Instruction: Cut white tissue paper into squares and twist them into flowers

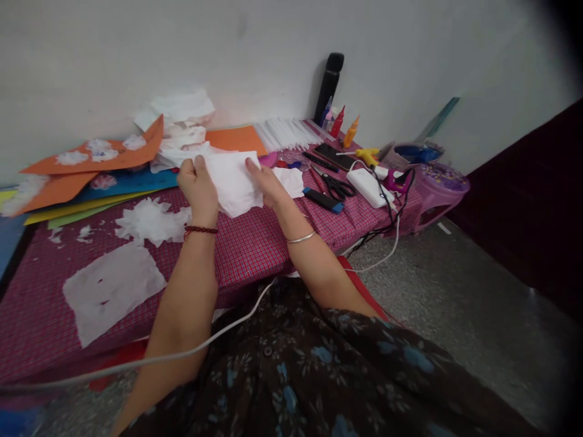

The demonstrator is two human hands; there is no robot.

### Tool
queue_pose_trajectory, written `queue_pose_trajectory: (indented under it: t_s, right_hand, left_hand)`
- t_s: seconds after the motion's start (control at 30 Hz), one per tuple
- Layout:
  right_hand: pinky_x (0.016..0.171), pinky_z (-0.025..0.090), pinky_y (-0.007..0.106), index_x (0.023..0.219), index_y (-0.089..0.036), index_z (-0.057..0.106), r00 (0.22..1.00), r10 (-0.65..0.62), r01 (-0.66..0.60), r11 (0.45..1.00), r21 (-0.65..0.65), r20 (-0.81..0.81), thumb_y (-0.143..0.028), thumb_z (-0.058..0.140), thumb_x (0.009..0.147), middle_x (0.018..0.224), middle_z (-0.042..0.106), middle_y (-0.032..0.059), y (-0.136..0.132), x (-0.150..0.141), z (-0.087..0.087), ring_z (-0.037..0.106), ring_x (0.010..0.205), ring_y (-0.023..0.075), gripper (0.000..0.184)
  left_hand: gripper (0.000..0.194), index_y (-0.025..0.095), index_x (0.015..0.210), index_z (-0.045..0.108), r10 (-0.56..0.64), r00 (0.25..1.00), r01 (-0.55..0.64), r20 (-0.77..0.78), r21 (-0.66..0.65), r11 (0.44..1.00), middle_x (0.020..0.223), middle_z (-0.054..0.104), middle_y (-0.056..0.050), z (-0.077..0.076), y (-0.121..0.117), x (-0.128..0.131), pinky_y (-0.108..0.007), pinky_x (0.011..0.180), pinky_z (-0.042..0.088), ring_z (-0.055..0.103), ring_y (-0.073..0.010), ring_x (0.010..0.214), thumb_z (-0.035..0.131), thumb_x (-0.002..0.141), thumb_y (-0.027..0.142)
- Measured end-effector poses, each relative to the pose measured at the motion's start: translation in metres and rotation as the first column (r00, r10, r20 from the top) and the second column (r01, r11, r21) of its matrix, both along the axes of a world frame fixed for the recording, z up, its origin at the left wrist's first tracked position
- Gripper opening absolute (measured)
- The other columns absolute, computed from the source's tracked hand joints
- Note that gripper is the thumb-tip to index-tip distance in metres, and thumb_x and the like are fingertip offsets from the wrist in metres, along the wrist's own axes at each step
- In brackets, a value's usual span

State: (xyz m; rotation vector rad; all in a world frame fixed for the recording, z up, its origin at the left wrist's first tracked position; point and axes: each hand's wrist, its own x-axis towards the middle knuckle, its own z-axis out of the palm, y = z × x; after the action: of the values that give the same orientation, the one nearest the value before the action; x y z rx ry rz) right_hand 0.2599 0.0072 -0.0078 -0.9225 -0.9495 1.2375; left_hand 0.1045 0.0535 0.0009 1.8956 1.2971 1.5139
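Observation:
Between my two hands a white tissue paper (234, 185) is held up over the table, its edges torn and uneven. My left hand (197, 182) is closed on its left edge, with the thumb up. On the opposite edge, my right hand (268, 182) pinches the paper with its thumb on the near face. Below and left of my hands lies a frilled white tissue flower (152, 221). Closer to the front edge, a flat tissue sheet (113, 285) with small holes rests on the cloth. Another white piece (290, 181) lies just right of my right hand.
Orange card (132, 155) with tissue flowers sits on coloured sheets at the left. Right of my hands are black scissors (337, 185), a blue-black cutter (323, 200), a white power strip (370, 187), a yellow glue gun (367, 156) and white paper sticks (286, 133). A white cable (182, 355) crosses my lap.

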Motion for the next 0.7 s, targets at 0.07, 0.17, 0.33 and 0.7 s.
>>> queue_pose_trajectory:
  t_s: [0.07,0.17,0.33,0.7]
  right_hand:
    - [0.070,0.047,0.025,0.086,-0.017,0.058,0.991,-0.128,0.127,0.992,0.020,0.036,-0.044,0.052,0.096,0.073,0.059,-0.0013,0.004,-0.005,-0.005,0.055,0.070,0.0113,0.029]
    - [0.068,0.046,0.026,0.082,-0.020,0.054,0.929,-0.324,0.309,0.945,0.103,0.177,-0.040,0.051,0.096,0.073,0.055,-0.0026,0.014,-0.010,-0.015,0.050,0.068,0.0120,0.025]
    - [0.073,0.044,0.027,0.078,-0.021,0.053,0.857,-0.380,0.304,0.918,0.254,0.348,-0.043,0.046,0.097,0.076,0.053,-0.0017,0.025,-0.007,-0.026,0.049,0.076,0.0134,0.030]
    - [0.074,0.042,0.030,0.073,-0.022,0.046,0.792,-0.323,0.137,0.921,0.364,0.518,-0.043,0.047,0.098,0.071,0.041,-0.0020,0.013,-0.002,-0.015,0.043,0.073,0.0151,0.033]
  left_hand:
    - [0.049,0.024,0.059,0.021,0.145,0.980,-0.155,0.135,0.069,0.986,0.059,0.025,0.003,-0.002,-0.001,0.006,-0.035,0.062,0.023,0.030,-0.0157,0.059,0.050,0.098,0.021]
    - [0.048,0.024,0.058,0.024,0.158,0.971,-0.175,0.181,0.084,0.981,0.058,0.026,0.004,-0.002,-0.008,0.016,-0.034,0.062,0.025,0.029,-0.0149,0.059,0.051,0.098,0.021]
    - [0.048,0.023,0.057,0.026,0.111,0.984,-0.120,0.140,0.056,0.991,0.057,0.027,0.005,0.004,-0.018,0.023,-0.033,0.062,0.025,0.028,-0.0141,0.058,0.053,0.097,0.017]
    - [0.008,0.019,0.093,0.054,0.221,0.975,-0.222,0.025,0.205,0.953,0.096,0.060,-0.007,0.007,-0.010,-0.003,-0.038,0.086,0.040,0.055,-0.0210,0.091,0.056,0.094,0.027]
